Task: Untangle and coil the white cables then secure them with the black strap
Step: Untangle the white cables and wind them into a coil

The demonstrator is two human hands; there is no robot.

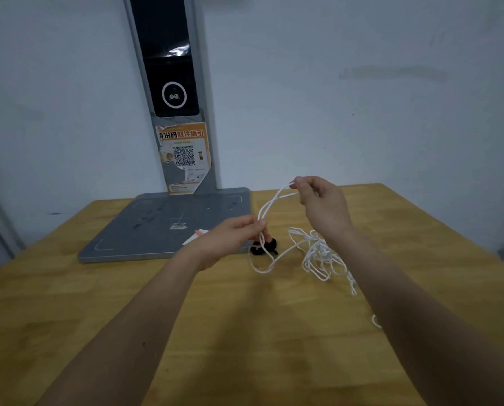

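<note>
Drawing a doubled run of white cables point(270, 206) up out of the tangle.

Pinched high in right hand point(322, 200) and lower in left hand point(233, 235), fingers of both clamped on the strands, likely to tension a free length clear of the knotted heap lying on the wooden counter point(186, 303). Black strap point(264, 248) parked just behind the hanging loop, within reach, unused.

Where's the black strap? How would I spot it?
Look at the wooden table, just off the near right corner of the grey scale base. The black strap lies there behind a white cable loop: small, dark and bunched.
</note>
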